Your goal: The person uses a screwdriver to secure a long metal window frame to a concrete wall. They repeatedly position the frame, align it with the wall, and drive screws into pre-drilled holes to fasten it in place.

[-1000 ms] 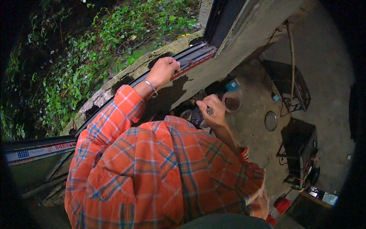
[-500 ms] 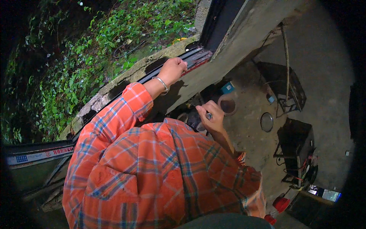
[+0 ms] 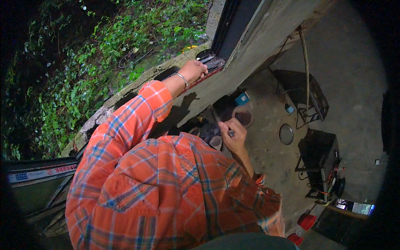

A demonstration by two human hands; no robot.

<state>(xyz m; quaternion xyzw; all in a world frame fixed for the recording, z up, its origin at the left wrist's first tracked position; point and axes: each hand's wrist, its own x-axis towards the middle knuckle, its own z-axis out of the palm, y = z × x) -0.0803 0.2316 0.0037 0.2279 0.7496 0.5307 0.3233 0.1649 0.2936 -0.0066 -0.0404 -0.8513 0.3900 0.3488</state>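
Observation:
My left hand (image 3: 194, 71), with a silver bangle at its wrist, is closed over the dark metal window track (image 3: 214, 63) near the frame's corner. Whatever its curled fingers hold, if anything, is hidden. Lower and to the right, my right hand (image 3: 234, 135) is wrapped round a handled tool (image 3: 215, 114). The round butt of its handle shows at the fist, and a narrow, dark, blade-like part points up and away. Its exact kind cannot be made out.
Cracked concrete sill (image 3: 137, 85) borders green plants (image 3: 108, 50) outside. Indoors, below the wall, stand a round tub (image 3: 243, 116), a blue box (image 3: 242, 98), a round metal-rimmed disc (image 3: 286, 134), a black metal stand (image 3: 318, 152) and a hanging rope (image 3: 305, 62).
My left hand has slid slightly along the track toward the frame's corner. My right hand has shifted a little down and right, and its tool's narrow part shows more. The view has moved slightly.

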